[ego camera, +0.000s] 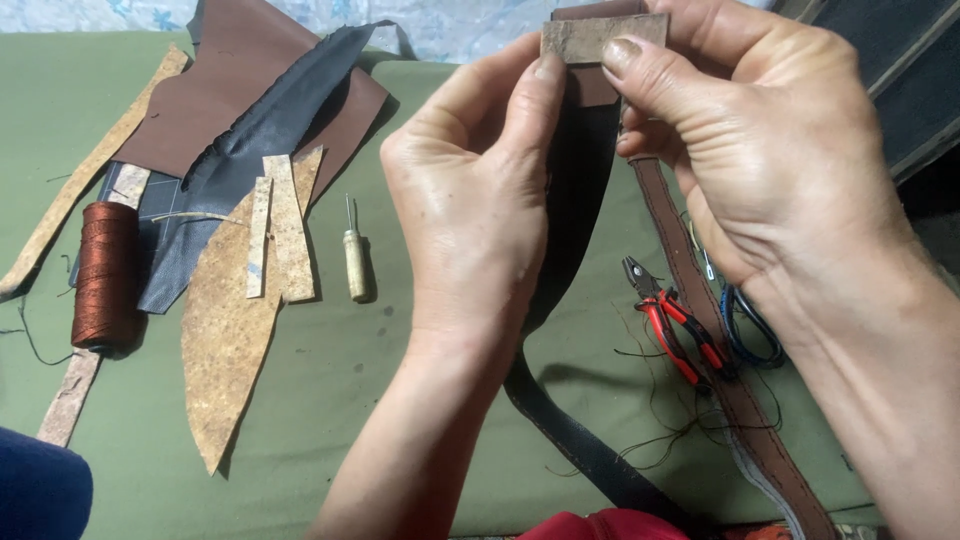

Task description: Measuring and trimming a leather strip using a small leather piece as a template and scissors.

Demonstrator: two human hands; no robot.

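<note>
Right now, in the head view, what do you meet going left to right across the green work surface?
Spool of brown thread → tan leather offcut → wooden-handled awl → left hand → right hand, both pinching a small tan leather piece. The red-handled pliers lie below the right hand.

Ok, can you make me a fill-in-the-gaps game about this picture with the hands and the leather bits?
1. Both hands, the left hand and the right hand, pinch a small tan ____ piece above a dark strap.
2. The spool of thread on the green cloth is reddish-____.
3. The pliers have ____ handles.
4. The awl has a ____ handle.

Missing words: leather; brown; red; wooden
</note>
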